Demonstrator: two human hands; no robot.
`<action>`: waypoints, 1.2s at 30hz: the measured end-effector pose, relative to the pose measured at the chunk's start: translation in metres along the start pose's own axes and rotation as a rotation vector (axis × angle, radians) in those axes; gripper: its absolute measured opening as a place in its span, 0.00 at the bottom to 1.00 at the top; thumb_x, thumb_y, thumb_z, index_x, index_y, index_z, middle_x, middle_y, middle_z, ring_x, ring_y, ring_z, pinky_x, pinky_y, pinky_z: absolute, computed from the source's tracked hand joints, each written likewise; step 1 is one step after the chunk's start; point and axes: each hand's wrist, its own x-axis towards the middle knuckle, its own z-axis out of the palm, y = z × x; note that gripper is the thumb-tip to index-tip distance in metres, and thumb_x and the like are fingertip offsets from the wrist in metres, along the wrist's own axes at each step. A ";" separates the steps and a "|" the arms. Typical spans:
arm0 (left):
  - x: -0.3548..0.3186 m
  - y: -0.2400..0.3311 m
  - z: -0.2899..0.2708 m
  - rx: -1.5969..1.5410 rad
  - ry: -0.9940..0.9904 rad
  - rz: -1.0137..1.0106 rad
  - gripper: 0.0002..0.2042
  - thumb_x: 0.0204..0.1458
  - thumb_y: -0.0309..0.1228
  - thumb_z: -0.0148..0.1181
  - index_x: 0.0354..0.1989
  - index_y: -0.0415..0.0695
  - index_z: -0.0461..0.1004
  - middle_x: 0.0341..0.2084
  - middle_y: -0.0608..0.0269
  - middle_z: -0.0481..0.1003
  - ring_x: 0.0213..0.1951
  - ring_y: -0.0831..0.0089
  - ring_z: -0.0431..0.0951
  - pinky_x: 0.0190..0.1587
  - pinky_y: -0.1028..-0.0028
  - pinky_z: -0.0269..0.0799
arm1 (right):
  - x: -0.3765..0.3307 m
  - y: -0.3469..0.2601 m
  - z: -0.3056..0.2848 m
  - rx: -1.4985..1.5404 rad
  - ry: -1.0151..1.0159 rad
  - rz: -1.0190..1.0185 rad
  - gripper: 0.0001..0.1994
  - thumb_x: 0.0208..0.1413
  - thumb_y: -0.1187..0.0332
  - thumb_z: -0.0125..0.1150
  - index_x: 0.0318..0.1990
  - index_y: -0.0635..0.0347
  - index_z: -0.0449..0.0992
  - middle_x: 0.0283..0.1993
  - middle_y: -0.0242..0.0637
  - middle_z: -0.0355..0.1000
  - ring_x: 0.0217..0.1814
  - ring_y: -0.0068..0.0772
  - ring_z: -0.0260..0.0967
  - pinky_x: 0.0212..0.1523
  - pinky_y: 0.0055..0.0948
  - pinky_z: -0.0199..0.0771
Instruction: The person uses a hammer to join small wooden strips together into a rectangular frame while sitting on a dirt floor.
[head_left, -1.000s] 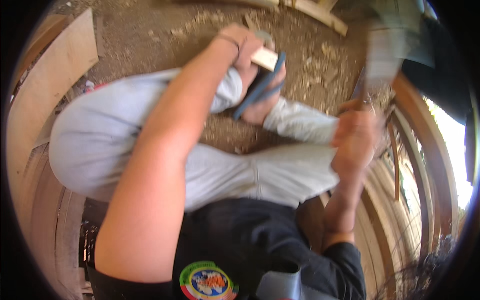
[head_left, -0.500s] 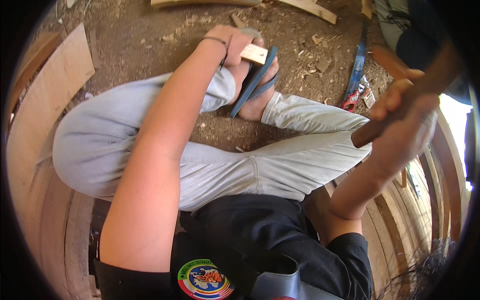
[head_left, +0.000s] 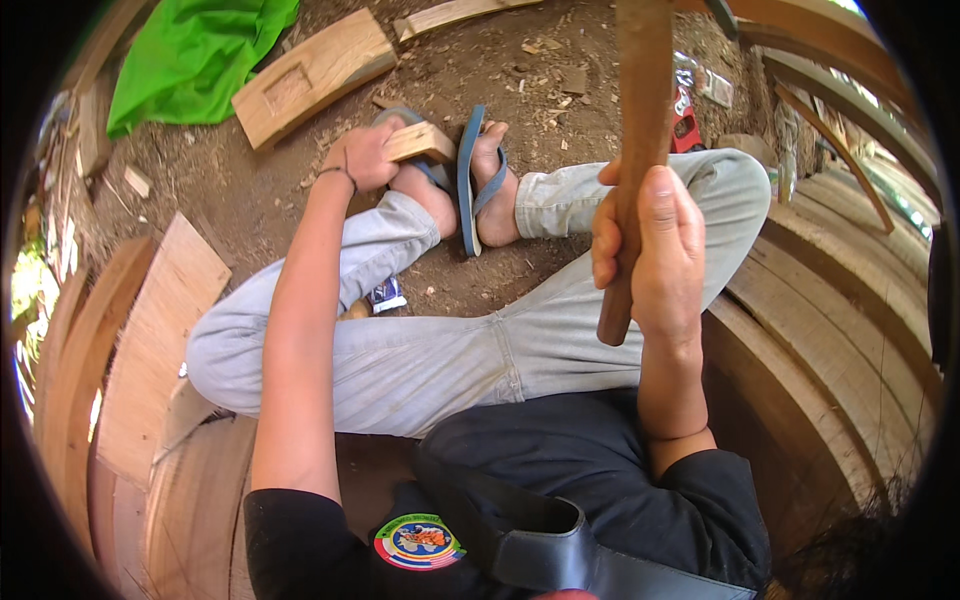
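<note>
My left hand [head_left: 362, 157] is closed round a short pale wooden block [head_left: 422, 142], held low over my foot in a blue flip-flop [head_left: 468, 190]. Raised over my thigh, my right hand [head_left: 655, 235] grips a brown wooden handle [head_left: 640, 110] with its thumb laid along the side. The handle stands nearly upright; its lower end shows below my fist, and its upper end runs out of the picture, so what it carries is hidden.
A thick plank with a rectangular recess [head_left: 315, 75] lies on the dirt ground, beside a green cloth [head_left: 200, 60]. A red saw handle [head_left: 685, 122] is at the upper right. Curved boards surround me on both sides. A small blue packet [head_left: 387, 295] lies by my leg.
The view has shifted, bringing the green cloth and recessed plank into sight. My right hand has swung the handle from a slant to nearly upright. My left hand keeps its hold on the block.
</note>
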 end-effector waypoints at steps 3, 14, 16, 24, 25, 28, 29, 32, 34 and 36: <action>-0.021 -0.004 0.006 0.126 0.102 -0.009 0.15 0.39 0.31 0.59 0.38 0.48 0.70 0.30 0.51 0.77 0.36 0.48 0.77 0.39 0.55 0.72 | -0.004 0.001 -0.010 -0.034 -0.063 -0.041 0.23 0.69 0.50 0.38 0.44 0.65 0.67 0.19 0.30 0.61 0.14 0.16 0.56 0.15 0.17 0.58; -0.042 0.031 -0.004 0.699 0.840 0.234 0.23 0.42 0.40 0.67 0.42 0.48 0.64 0.36 0.62 0.70 0.39 0.60 0.72 0.40 0.60 0.63 | -0.018 0.018 -0.028 0.140 -0.188 -0.063 0.17 0.69 0.55 0.42 0.38 0.61 0.67 0.17 0.25 0.61 0.15 0.11 0.55 0.15 0.16 0.53; -0.043 0.038 -0.004 0.774 0.898 0.257 0.25 0.44 0.44 0.67 0.45 0.50 0.62 0.39 0.63 0.69 0.41 0.61 0.72 0.43 0.60 0.62 | -0.019 0.023 -0.035 0.091 -0.177 -0.070 0.19 0.69 0.54 0.40 0.41 0.62 0.68 0.17 0.26 0.60 0.14 0.12 0.54 0.15 0.16 0.54; -0.048 0.065 -0.001 0.807 0.804 0.116 0.24 0.43 0.45 0.67 0.45 0.49 0.64 0.39 0.61 0.69 0.42 0.61 0.72 0.44 0.61 0.63 | -0.033 0.037 -0.059 0.088 -0.094 -0.046 0.20 0.69 0.53 0.41 0.40 0.63 0.67 0.18 0.27 0.60 0.13 0.13 0.54 0.14 0.17 0.55; -0.048 0.072 0.001 0.753 0.783 0.037 0.23 0.44 0.44 0.67 0.44 0.48 0.65 0.38 0.60 0.69 0.42 0.61 0.72 0.44 0.61 0.64 | -0.037 0.037 -0.062 0.087 -0.095 -0.040 0.19 0.69 0.54 0.42 0.40 0.62 0.67 0.18 0.27 0.61 0.14 0.14 0.55 0.15 0.18 0.56; -0.044 0.081 0.002 0.312 0.870 -0.130 0.23 0.43 0.43 0.69 0.42 0.45 0.67 0.36 0.57 0.71 0.41 0.58 0.73 0.43 0.59 0.67 | -0.050 0.036 -0.066 0.083 -0.113 -0.058 0.17 0.68 0.55 0.43 0.39 0.61 0.67 0.19 0.27 0.61 0.14 0.15 0.56 0.16 0.19 0.57; -0.039 0.086 0.001 0.110 0.909 -0.161 0.24 0.42 0.43 0.70 0.41 0.44 0.68 0.35 0.55 0.72 0.40 0.56 0.74 0.43 0.58 0.69 | -0.056 0.037 -0.066 0.076 -0.112 -0.077 0.17 0.69 0.55 0.42 0.40 0.62 0.67 0.18 0.27 0.61 0.14 0.14 0.55 0.15 0.18 0.56; -0.039 0.101 -0.002 -0.435 0.788 -0.263 0.25 0.46 0.46 0.70 0.40 0.39 0.68 0.28 0.59 0.76 0.28 0.67 0.78 0.31 0.70 0.74 | -0.073 0.043 -0.070 0.079 -0.143 -0.114 0.17 0.69 0.56 0.41 0.41 0.63 0.67 0.17 0.27 0.60 0.13 0.14 0.54 0.15 0.17 0.55; -0.042 0.107 -0.003 -0.599 0.698 -0.225 0.24 0.51 0.47 0.66 0.41 0.38 0.68 0.27 0.62 0.76 0.24 0.78 0.77 0.25 0.80 0.73 | -0.084 0.045 -0.073 0.082 -0.179 -0.125 0.17 0.69 0.56 0.42 0.42 0.62 0.67 0.18 0.27 0.61 0.13 0.14 0.55 0.15 0.17 0.56; -0.046 0.118 -0.009 -0.871 0.557 -0.257 0.22 0.52 0.46 0.65 0.41 0.39 0.68 0.27 0.63 0.76 0.25 0.77 0.78 0.26 0.79 0.74 | -0.096 0.052 -0.075 0.085 -0.209 -0.114 0.16 0.69 0.56 0.42 0.42 0.62 0.67 0.18 0.27 0.61 0.13 0.14 0.55 0.15 0.17 0.56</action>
